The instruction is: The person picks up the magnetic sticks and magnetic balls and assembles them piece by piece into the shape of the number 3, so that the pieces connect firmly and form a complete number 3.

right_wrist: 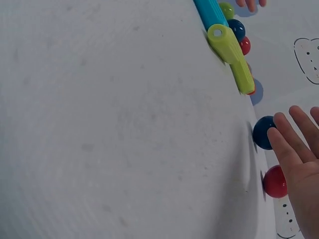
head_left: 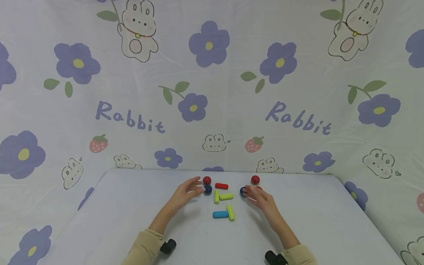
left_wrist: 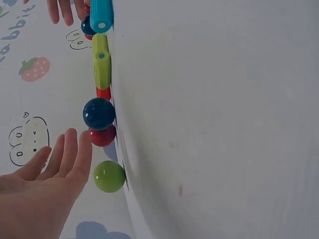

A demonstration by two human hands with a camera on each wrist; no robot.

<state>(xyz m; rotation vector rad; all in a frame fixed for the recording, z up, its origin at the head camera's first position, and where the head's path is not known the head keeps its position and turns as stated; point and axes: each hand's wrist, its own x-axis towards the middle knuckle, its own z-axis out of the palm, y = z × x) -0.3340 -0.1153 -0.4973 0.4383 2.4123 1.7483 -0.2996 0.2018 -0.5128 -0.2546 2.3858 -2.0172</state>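
Observation:
My left hand [head_left: 185,193], fingers extended, is beside a dark blue ball [head_left: 207,189] and a red ball [head_left: 207,180]; whether it touches them I cannot tell. A green ball [left_wrist: 109,176] shows near that hand in the left wrist view; in the head view the hand hides it. On the other side, my right hand [head_left: 263,202] has its fingers spread at another dark blue ball [head_left: 243,191], partly covering it. Near its fingers is a red ball [right_wrist: 275,181], and a further red ball [head_left: 255,179] lies behind. Neither hand grips anything.
Between the hands lie short rods: a red one [head_left: 221,186], a blue one [head_left: 220,214] and three yellow-green ones, the nearest yellow-green rod [head_left: 230,213] touching the blue. The white table [head_left: 132,221] meets a printed cloth [head_left: 212,84] at its far edge.

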